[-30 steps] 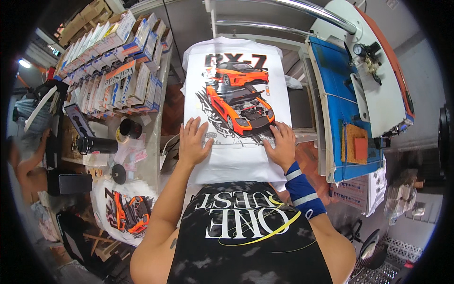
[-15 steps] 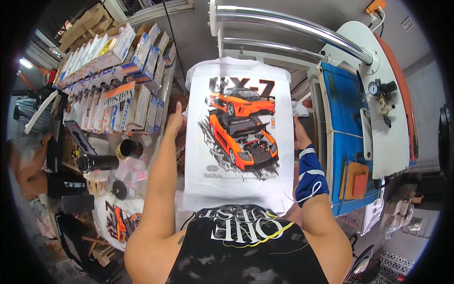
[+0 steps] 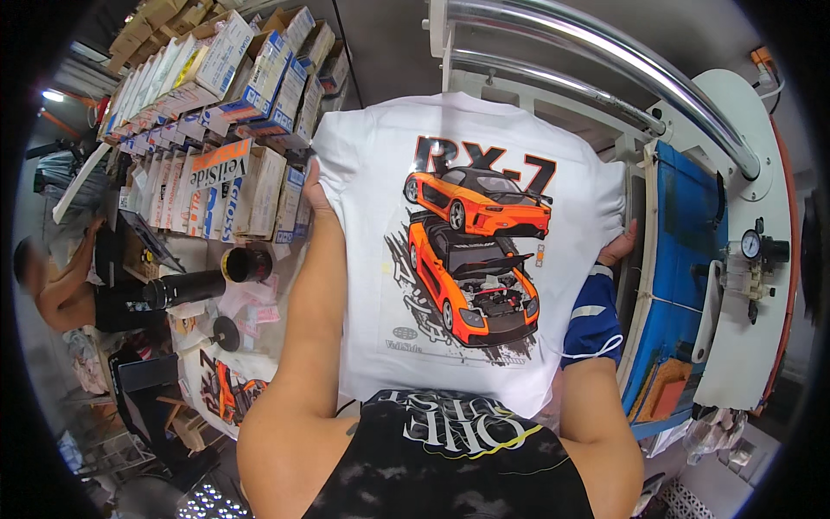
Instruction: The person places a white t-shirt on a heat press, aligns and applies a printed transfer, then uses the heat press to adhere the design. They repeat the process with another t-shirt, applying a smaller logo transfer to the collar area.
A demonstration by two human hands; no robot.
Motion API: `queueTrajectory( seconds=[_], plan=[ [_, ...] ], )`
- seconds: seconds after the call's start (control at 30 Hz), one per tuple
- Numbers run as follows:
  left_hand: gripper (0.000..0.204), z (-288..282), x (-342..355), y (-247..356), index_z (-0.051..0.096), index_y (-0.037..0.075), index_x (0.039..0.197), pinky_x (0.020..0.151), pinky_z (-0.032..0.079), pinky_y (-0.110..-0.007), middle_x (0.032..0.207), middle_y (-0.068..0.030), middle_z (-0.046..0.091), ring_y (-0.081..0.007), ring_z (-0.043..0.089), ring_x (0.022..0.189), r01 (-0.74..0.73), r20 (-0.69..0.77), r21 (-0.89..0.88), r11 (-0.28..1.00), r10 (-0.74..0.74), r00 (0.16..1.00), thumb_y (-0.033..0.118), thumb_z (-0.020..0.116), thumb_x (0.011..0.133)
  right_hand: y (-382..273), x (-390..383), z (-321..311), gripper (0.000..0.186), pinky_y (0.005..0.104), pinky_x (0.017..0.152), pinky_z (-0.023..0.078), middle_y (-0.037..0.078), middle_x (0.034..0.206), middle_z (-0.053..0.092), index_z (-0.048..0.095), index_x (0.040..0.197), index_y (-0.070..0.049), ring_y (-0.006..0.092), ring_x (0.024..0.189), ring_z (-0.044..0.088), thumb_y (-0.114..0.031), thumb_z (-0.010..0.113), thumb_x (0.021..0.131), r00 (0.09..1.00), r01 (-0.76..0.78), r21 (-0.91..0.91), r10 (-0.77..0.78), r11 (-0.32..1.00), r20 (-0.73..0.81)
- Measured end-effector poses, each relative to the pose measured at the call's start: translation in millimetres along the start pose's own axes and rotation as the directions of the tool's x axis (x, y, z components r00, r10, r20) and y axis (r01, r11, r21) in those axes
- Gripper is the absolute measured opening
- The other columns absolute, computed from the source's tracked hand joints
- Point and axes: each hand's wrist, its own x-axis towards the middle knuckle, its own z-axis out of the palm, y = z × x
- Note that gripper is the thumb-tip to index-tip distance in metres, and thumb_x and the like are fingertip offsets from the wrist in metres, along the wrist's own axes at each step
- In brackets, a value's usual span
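Sleeves (image 3: 344,149) now spread wider on white shirt (image 3: 471,251), left hand (image 3: 319,192) and right hand (image 3: 616,248) partly hidden, can't tell if pinching

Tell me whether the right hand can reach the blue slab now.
Probably yes: the right hand is just left of the blue slab, with no clear barrier between them. It may first need to free itself from the white shirt, which appears to hide part of it.

A white T-shirt (image 3: 471,251) spreads between left hand (image 3: 320,189) and right hand (image 3: 619,246), orange cars (image 3: 480,197) printed on it, boxes (image 3: 261,186) at left.
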Motion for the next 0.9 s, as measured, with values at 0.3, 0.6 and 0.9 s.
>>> queueTrajectory(
  seconds=[0.3, 0.6, 0.9],
  plan=[
    [0.034, -43, 20, -4, 0.071, -0.002, 0.109, 0.090, 0.053, -0.035, 0.104, -0.0122, 0.072, -0.0248, 0.068, 0.093, 0.115, -0.252, 0.297, 0.948, -0.039, 0.967, 0.028, 0.061, 0.095, 18, -7, 24, 0.062, 0.0475, 0.112, 0.042, 0.021, 0.137, 0.060, 0.053, 0.138, 0.003, 0.0398, 0.124, 0.059, -0.036, 0.055, 0.090, 0.960, 0.232, -0.114, -0.246, 0.966, -0.131],
    [0.055, -18, 4, 8, 0.061, -0.010, 0.125, 0.101, 0.050, -0.041, 0.121, -0.0175, 0.066, -0.0315, 0.064, 0.109, 0.037, -0.072, 0.065, 0.997, -0.033, 0.997, 0.037, 0.063, 0.096, 23, -10, 39, 0.057, 0.0479, 0.111, 0.044, 0.021, 0.133, 0.063, 0.055, 0.135, 0.002, 0.0392, 0.121, 0.061, -0.035, 0.052, 0.093, 0.966, 0.211, -0.006, -0.209, 0.978, -0.150],
    [0.042, 44, -53, 27, 0.063, -0.004, 0.124, 0.103, 0.047, -0.038, 0.124, -0.0158, 0.067, -0.0286, 0.063, 0.116, 0.060, -0.119, 0.440, 0.896, -0.009, 0.993, 0.027, 0.065, 0.096, 14, -79, 63, 0.045, 0.0428, 0.105, 0.047, 0.018, 0.127, 0.066, 0.060, 0.129, 0.003, 0.0322, 0.118, 0.063, -0.031, 0.050, 0.102, 0.993, 0.055, -0.595, -0.108, 0.802, -0.053]
  ],
)
